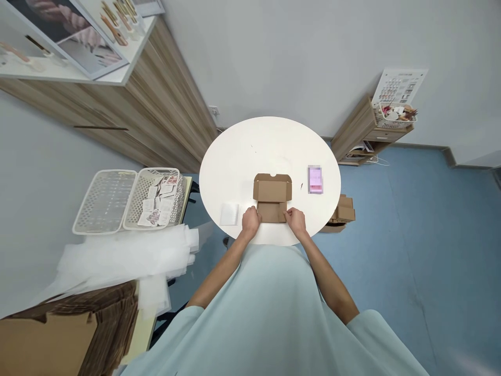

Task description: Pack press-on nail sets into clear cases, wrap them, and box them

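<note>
Head view showed a cardboard box [271, 211] standing open near the close edge of an oval white worktop [270, 143], straight in front of the person and a little right of the worktop's centre line. Its long axis ran left to right, parallel to the person's body, and its short sides faced the two hands. The lid [272, 191] was folded back and pointed away from the person, towards the wall [282, 62]; a small notch marked the middle of its far edge, and side flaps stood out at its left and right. The left hand [251, 222] was closed at the box's left side, fingers curled in, gripping the wall near the front corner. The right hand [296, 220] pinched the right front corner between thumb and fingertips. Inside, the box showed bare brown board. Left of the left hand, just beside it, lay a whitish translucent square packet [229, 214]. Farther off to the right, apart from the box, a phone-like rectangle [315, 179], its surface blurred into pink and violet blocks, lay with its long axis pointing away from the person.
</note>
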A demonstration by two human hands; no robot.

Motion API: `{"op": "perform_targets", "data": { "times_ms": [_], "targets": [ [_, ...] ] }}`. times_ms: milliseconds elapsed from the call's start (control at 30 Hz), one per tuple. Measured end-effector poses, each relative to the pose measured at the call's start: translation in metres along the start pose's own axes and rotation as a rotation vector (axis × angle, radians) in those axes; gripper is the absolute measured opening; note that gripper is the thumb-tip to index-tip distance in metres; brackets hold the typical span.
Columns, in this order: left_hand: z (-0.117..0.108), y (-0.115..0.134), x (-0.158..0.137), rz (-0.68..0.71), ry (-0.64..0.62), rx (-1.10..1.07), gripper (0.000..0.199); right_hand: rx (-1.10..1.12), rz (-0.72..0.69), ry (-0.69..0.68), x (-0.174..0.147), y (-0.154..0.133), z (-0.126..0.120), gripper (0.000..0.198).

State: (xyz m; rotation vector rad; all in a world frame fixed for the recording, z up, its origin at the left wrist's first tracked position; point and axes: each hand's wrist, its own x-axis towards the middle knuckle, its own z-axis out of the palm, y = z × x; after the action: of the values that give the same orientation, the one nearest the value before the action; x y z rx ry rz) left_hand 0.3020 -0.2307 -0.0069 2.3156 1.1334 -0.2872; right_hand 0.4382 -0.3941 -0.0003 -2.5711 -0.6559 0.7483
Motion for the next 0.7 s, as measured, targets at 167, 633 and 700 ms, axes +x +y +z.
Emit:
{"op": "perform_targets", "data": {
  "times_ms": [167, 633, 700],
  "targets": [
    [-0.003, 0.004, -0.003, -0.023, -0.002, 0.003, 0.017, -0.265, 0.060, -0.041, 0.007, -0.016, 0.003, 0.021],
    [-0.010, -0.032, -0.007, -0.088, 0.143, -0.084, 0.031, -0.212, 0.087, 0.013, -0.012, -0.012, -0.017, 0.036],
    [-0.017, -0.058, -0.007, -0.128, 0.278, -0.075, 0.036, -0.148, 0.094, 0.039, -0.020, -0.006, -0.021, 0.035]
  ]
}}
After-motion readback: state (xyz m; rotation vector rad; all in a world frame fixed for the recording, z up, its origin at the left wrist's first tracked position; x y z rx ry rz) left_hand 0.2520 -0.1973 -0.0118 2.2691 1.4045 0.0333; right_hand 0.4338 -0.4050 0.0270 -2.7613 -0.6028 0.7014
